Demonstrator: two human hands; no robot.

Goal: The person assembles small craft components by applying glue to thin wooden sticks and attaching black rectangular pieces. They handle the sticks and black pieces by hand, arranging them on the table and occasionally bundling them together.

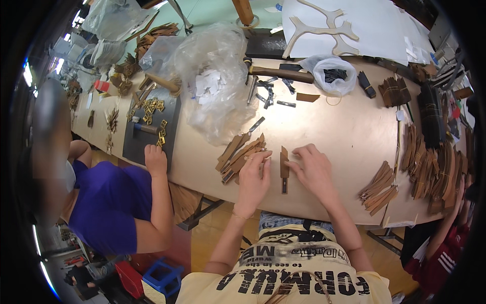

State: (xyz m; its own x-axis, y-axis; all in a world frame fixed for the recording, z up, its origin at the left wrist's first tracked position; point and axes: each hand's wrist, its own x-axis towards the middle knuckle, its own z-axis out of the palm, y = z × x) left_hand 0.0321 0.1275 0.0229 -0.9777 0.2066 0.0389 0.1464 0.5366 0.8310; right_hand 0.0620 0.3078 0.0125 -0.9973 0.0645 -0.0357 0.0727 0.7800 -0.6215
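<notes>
A brown leather strip [284, 162] lies upright on the table between my hands, with a small black tab [284, 185] at its near end. My right hand [313, 168] has its fingers bent and apart, its thumb tip at the strip's right edge. To the left of the strip, my left hand [254, 178] is loosely curved, with a gap between thumb and fingers and nothing seen in it. A loose pile of similar brown strips [242, 156] lies just beyond and beside it, partly hidden by the fingers.
Beyond my hands are a hammer [281, 74], small black tabs [268, 92] and a white bag of black pieces [334, 76]. A clear plastic bag [210, 91] lies left of them. Bundled strips [378, 188] lie right. A co-worker's hand [156, 159] rests near gold buckles [150, 109].
</notes>
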